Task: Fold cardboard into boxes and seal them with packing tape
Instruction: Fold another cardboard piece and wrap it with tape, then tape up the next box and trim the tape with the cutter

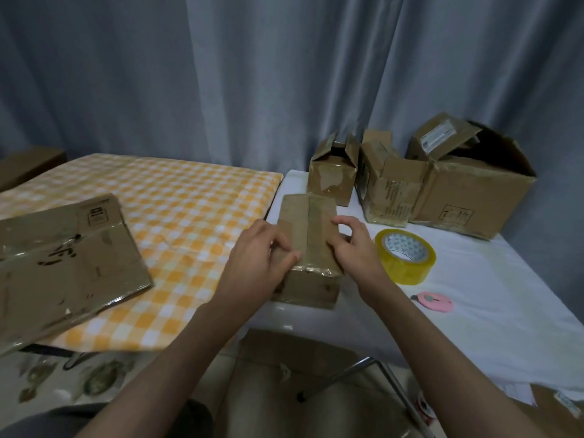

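Note:
A small brown cardboard box lies on the white table, its top flaps closed and a strip of clear tape over the near edge. My left hand rests on the box's left side with fingers pressing the top. My right hand presses on the right side, fingers spread over the top. A yellowish roll of packing tape sits just right of my right hand. A pink cutter lies nearer the front of the table.
A flattened cardboard sheet lies on the orange checked table at left. Three open boxes stand at the back right against a grey curtain. More cardboard lies on the floor below.

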Demonstrator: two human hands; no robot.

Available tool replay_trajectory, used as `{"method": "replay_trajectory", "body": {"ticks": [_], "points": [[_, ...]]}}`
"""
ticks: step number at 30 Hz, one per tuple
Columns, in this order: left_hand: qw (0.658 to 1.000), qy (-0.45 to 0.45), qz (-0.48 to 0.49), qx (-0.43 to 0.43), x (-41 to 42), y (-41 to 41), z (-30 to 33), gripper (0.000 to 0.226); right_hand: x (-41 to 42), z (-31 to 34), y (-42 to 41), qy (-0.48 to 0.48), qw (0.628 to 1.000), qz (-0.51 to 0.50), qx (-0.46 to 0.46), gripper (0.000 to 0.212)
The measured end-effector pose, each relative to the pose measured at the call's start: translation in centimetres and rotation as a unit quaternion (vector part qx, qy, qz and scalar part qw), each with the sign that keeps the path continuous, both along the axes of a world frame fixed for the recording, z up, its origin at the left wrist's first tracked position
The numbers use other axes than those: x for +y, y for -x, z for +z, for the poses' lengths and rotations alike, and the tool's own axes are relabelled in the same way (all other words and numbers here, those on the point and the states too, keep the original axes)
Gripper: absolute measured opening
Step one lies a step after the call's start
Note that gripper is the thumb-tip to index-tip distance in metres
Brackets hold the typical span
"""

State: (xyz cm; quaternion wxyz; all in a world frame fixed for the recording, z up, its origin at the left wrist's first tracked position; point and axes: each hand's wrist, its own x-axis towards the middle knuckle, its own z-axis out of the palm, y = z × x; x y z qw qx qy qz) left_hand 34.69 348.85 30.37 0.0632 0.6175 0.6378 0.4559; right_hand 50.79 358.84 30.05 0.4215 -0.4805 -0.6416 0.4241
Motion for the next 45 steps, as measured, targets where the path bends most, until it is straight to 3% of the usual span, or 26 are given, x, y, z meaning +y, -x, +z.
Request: {"method": "replay_trajectory", "body": {"ticks": [4,8,11,16,19,25,34,38,45], "points": [[0.990,0.110,0.067,-0.056,0.1,-0.4,-0.5,0.065,-1.7,-0.5,-0.2,0.063,0.998,-0.027,0.015,0.049],[0.988,0.128,0.056,-0.067,0.2,-1.0,-0.5,0.042,-3.2,-1.3,-0.6,0.076,0.996,-0.033,0.029,0.037],[0.988,0.113,0.060,-0.083,0.9,-0.3,0.4,0.044,-3.0,-0.3,0.0,0.044,0.998,-0.010,0.051,0.029],[0.981,0.134,0.089,-0.107,4.7,2.8,3.1,0.069,0.3,2.9,4.1,0.044,0.997,0.044,0.051,0.044],[0.981,0.137,0.110,-0.080,8.2,5.0,4.0,0.059,3.2,4.1,6.9,0.047,0.997,0.025,0.049,0.044],[0.986,0.142,0.086,0.000,15.2,7.8,3.7,0.053,9.4,4.2,10.5,-0.060,0.990,0.000,-0.126,0.045],[0.977,0.181,0.056,0.097,20.7,8.2,0.5,0.061,13.0,1.7,10.1,-0.140,0.947,0.000,-0.288,0.042],[0.970,0.201,0.076,0.116,19.7,8.5,2.1,0.066,11.7,3.4,9.3,-0.172,0.919,0.003,-0.354,0.047],[0.950,0.228,0.137,0.165,10.4,12.7,5.7,0.061,5.8,7.5,11.3,-0.221,0.906,-0.015,-0.361,0.041]]}}
